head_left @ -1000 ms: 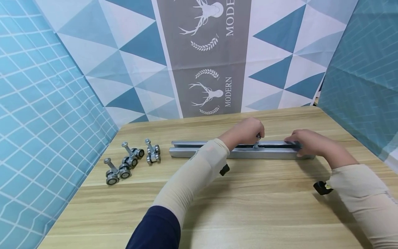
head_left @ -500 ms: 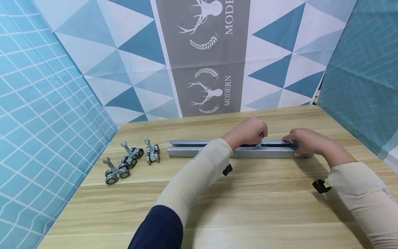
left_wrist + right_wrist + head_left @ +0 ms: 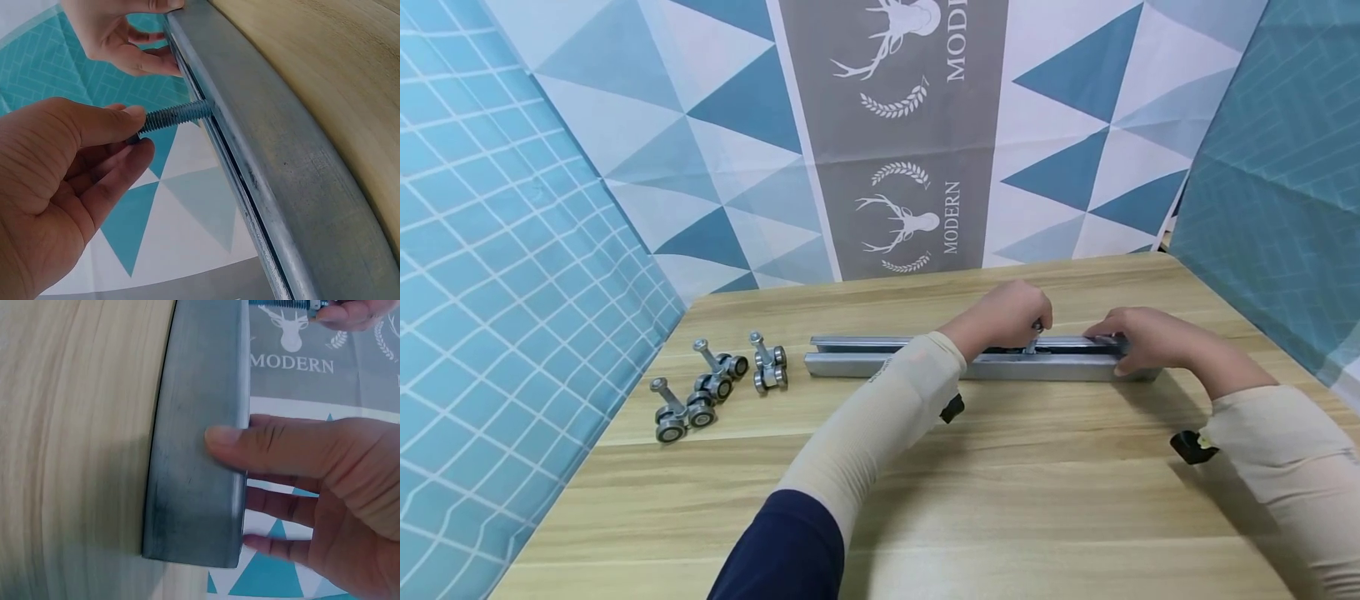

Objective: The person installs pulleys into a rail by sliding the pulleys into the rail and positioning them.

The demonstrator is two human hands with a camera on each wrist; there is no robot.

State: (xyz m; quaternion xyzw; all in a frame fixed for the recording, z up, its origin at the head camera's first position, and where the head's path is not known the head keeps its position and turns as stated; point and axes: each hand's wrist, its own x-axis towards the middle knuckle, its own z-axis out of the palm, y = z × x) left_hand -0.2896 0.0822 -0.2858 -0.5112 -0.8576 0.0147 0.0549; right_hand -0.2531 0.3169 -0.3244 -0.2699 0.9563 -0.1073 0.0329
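A grey metal channel rail (image 3: 1075,369) lies across the table with its long slot upward. From that slot rises a threaded bolt (image 3: 178,116); whatever is at its lower end is hidden inside the rail. My left hand (image 3: 1009,313) pinches the bolt's top end between thumb and fingers, right of the rail's middle. Near the right end, my right hand (image 3: 1157,340) grips the rail, its thumb (image 3: 225,437) pressed on the near side and its fingers over the far side.
Three roller trolleys with upright bolts stand on the wooden table (image 3: 1000,500) at the left: a front trolley (image 3: 672,429), a middle trolley (image 3: 718,385) and a right-hand trolley (image 3: 771,373). Patterned cloths, including a back cloth (image 3: 910,142), hang around the table.
The left hand has moved a little to the right along the rail with the bolt. My right hand keeps its grip at the rail's right end.
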